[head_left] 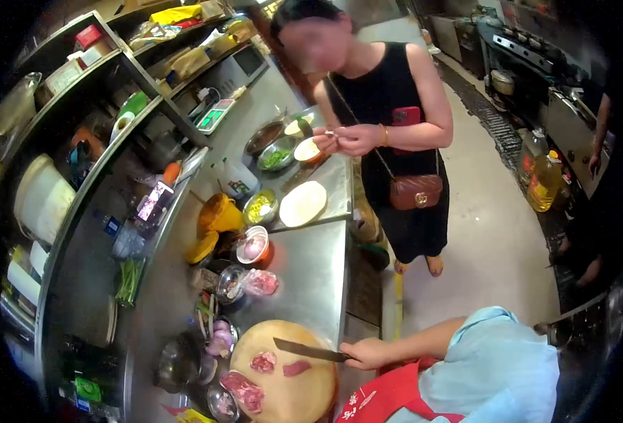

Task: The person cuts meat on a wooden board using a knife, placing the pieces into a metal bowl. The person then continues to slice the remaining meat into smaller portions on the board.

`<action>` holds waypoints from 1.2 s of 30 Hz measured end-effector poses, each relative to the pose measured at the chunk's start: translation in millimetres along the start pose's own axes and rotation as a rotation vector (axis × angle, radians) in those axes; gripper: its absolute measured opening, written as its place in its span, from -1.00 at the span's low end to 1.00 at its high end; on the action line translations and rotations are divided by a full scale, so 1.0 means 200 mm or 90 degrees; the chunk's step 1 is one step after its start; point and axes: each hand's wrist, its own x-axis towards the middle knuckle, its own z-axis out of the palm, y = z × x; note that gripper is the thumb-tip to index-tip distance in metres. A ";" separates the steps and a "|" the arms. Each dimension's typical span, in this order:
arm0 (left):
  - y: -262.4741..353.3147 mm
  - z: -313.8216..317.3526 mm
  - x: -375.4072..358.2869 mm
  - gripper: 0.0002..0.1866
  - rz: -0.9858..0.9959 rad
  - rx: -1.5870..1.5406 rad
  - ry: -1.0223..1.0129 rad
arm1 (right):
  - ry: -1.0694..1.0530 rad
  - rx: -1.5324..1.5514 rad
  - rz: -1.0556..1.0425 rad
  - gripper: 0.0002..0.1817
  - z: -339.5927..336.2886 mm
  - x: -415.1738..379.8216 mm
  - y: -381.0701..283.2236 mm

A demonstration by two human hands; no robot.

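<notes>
My right hand (pixel 366 353) is closed round the handle of a kitchen knife (pixel 310 350). The blade points left, over a round wooden chopping board (pixel 290 395). Beneath and beside the blade lie a small lump of raw meat (pixel 263 362) and a thin red slice of meat (pixel 297 368). A larger piece of raw meat (pixel 243 392) rests at the board's left edge. My left hand is out of view.
Left of the board stand a bowl of purple onions (pixel 220 338) and bagged meat (pixel 261 282). Bowls and a white plate (pixel 303 204) line the steel counter (pixel 311 261). A person in black (pixel 396 106) stands at its far end. Shelves (pixel 107 148) run along the left.
</notes>
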 end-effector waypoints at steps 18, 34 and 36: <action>0.33 0.84 0.59 -0.57 0.193 -0.113 -0.395 | -0.089 -0.044 0.108 -0.67 -0.12 0.16 0.07; 0.37 0.83 0.51 -0.60 -0.113 -0.278 -0.423 | -0.057 -0.085 0.037 -0.71 -0.12 0.23 0.17; 0.43 0.71 0.53 -0.61 -0.187 -0.338 -0.401 | -0.052 -0.084 0.022 -0.70 -0.11 0.24 0.20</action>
